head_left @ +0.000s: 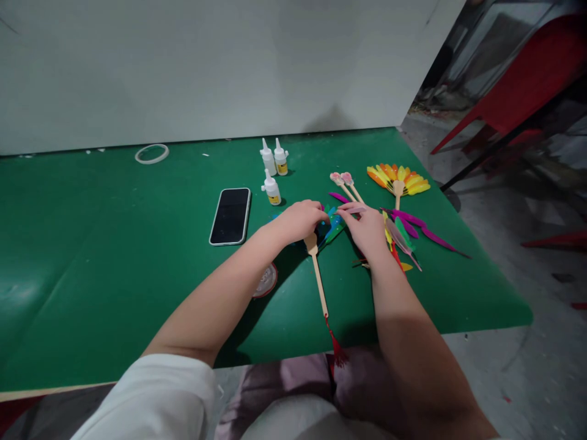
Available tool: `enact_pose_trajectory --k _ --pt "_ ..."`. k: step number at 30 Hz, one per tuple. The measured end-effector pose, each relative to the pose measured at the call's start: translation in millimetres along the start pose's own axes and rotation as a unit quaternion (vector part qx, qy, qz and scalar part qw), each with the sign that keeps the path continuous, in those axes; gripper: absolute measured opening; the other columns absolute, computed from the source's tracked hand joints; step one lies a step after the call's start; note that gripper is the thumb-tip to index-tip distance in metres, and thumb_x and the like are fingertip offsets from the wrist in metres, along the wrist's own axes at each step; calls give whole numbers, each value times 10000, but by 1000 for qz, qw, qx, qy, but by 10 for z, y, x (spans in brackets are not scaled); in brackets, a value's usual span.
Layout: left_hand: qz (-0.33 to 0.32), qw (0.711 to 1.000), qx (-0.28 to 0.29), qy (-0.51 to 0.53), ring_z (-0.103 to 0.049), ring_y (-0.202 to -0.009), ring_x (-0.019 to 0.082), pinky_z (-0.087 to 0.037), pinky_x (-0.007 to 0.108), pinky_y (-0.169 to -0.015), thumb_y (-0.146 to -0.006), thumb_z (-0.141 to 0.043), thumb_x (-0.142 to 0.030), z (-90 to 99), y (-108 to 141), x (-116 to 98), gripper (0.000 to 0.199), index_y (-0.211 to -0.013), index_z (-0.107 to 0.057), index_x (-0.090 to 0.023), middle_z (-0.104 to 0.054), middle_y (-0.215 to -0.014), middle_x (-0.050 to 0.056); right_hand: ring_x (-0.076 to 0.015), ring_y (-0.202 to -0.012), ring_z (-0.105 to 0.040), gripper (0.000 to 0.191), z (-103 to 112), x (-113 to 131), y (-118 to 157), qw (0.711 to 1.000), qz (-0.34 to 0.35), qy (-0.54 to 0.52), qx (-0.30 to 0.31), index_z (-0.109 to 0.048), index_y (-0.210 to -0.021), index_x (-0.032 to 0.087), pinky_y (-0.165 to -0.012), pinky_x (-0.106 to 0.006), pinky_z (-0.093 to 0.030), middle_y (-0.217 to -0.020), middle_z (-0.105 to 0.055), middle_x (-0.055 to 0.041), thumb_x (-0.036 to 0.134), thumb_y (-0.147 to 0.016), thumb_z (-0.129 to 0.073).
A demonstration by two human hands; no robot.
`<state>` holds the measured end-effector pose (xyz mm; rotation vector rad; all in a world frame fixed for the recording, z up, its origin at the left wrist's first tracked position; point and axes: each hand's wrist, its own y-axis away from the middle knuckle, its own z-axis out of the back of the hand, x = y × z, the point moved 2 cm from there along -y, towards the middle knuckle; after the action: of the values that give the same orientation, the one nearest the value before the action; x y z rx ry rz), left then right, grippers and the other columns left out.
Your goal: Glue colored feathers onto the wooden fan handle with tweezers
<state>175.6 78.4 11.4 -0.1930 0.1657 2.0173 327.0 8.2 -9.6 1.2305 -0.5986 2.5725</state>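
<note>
A feather fan with a wooden handle (320, 284) lies on the table, a red tassel (338, 352) hanging from its end over the table edge. Blue and green feathers (336, 226) spread at its head, partly covered by my hands. My left hand (303, 220) bends over the fan's head with fingers curled down; whatever is under the fingertips is hidden. To its right, my right hand (367, 226) pinches a pale pink feather (356, 209) close above the green and blue ones. Loose feathers (406, 235) in purple, green, pink, yellow and red lie beside and beneath my right wrist.
Three small white glue bottles (272, 188) stand behind my left hand. Left of them lies a phone (230, 216). A finished-looking yellow and orange fan (398, 182) and two wooden sticks with pink tops (347, 183) lie at right. A round lid-like object (266, 282) sits under my left forearm.
</note>
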Motion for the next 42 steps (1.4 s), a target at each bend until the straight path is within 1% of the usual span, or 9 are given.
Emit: enact_pose_trajectory --k 7,18,23,25,29,31,37,40,42 --pt "-9 1000 12 0 -566 -857 181 -421 280 -726 -789 -408 -31 61 50 -87 438 -1046 -698 -235 -608 -906 78 -207 -798 -670 160 -16 29 -5 999 11 29 26 -730 -771 219 -743 -327 -482 -880 -741 -37 310 -784 -599" --pt "-10 999 39 2 -573 -872 194 -412 287 -719 -773 -406 -29 144 82 -197 440 -1049 -697 -212 -620 -910 85 -199 -792 -660 152 0 1 -11 1000 -1 12 0 -720 -754 224 -730 -310 -471 -875 -737 -28 322 -772 -606" --pt "-18 987 55 147 -563 -810 140 -403 245 -706 -829 -475 -111 266 233 -271 223 -947 -654 -172 -624 -884 43 -200 -761 -657 167 43 25 -7 1000 -19 1 -10 -715 -770 216 -714 -309 -464 -847 -735 -28 342 -773 -606" --pt "7 976 21 216 -538 -734 118 -389 223 -642 -800 -592 -227 339 351 -296 99 -872 -577 -160 -607 -818 9 -201 -751 -655 181 62 44 -5 1000 -23 2 -17 -714 -762 212 -711 -310 -462 -836 -733 -30 355 -773 -603" --pt "111 948 -130 268 -447 -581 80 -346 207 -552 -788 -607 -385 391 665 -255 281 -710 -435 -177 -506 -652 -43 -211 -807 -654 196 84 68 1 999 -26 -13 -20 -715 -735 203 -726 -314 -465 -877 -732 -39 356 -769 -597" --pt "170 916 -193 307 -472 -547 73 -371 205 -546 -808 -575 -365 335 856 -188 279 -678 -411 -180 -487 -601 -51 -220 -807 -655 202 89 63 5 999 -31 -19 -21 -718 -738 200 -718 -323 -470 -890 -732 -45 367 -757 -606" --pt "309 785 -345 411 -559 -496 83 -408 188 -454 -766 -622 -367 75 1412 100 260 -679 -474 -173 -567 -570 -34 -231 -804 -658 205 84 1 -3 998 -36 -35 -29 -723 -754 198 -748 -350 -486 -870 -732 -53 381 -715 -638" --pt "323 741 -389 441 -594 -536 87 -446 185 -479 -721 -667 -340 11 1523 216 232 -690 -531 -156 -620 -601 -15 -234 -825 -657 199 81 -12 -9 999 -32 -34 -27 -720 -734 199 -758 -349 -485 -866 -730 -53 383 -711 -647" --pt "315 727 -407 453 -614 -561 89 -488 195 -535 -710 -672 -321 -8 1525 267 208 -696 -555 -150 -630 -593 -15 -229 -816 -655 188 81 -11 -7 999 -33 -36 -24 -718 -724 200 -756 -348 -486 -866 -728 -53 377 -704 -658"
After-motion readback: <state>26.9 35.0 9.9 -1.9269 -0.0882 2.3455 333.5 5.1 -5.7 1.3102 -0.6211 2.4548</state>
